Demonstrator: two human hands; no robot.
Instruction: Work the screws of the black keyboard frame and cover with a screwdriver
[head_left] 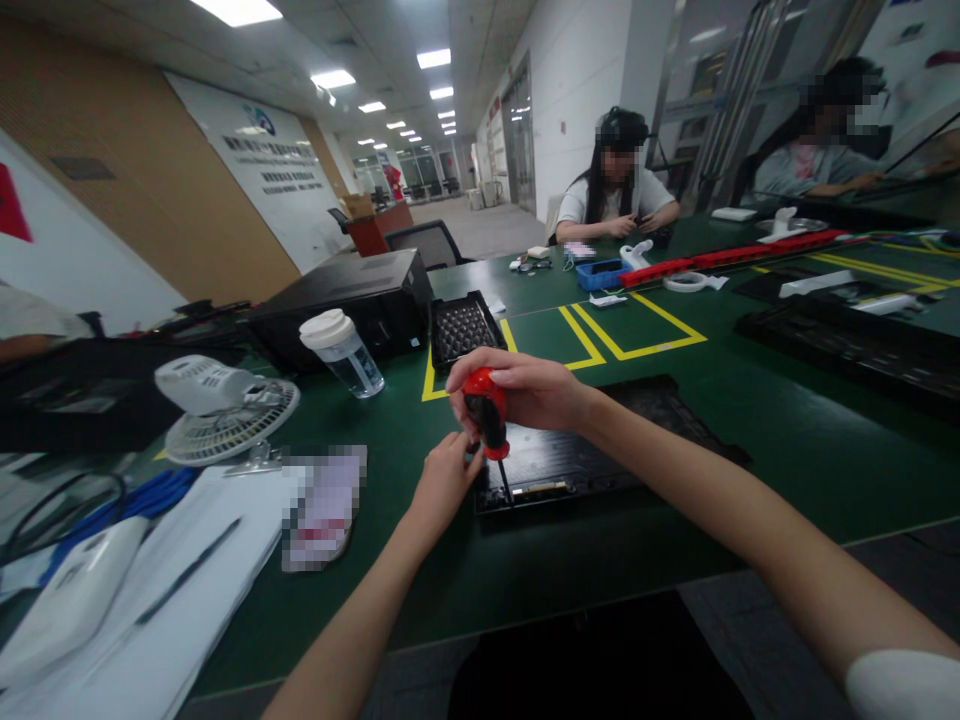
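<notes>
The right hand (529, 388) grasps a screwdriver (487, 415), its tip (508, 495) indistinct against the panel (555, 460); whether the half-hidden left hand (444, 482) grips anything, I cannot tell.

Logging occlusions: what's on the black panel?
On the black panel: a narrow pale strip along the near edge, the red-and-black screwdriver pointing down beside it. Right hand and forearm cover part of the panel, left hand some of its left edge; what's beneath is hidden.
</notes>
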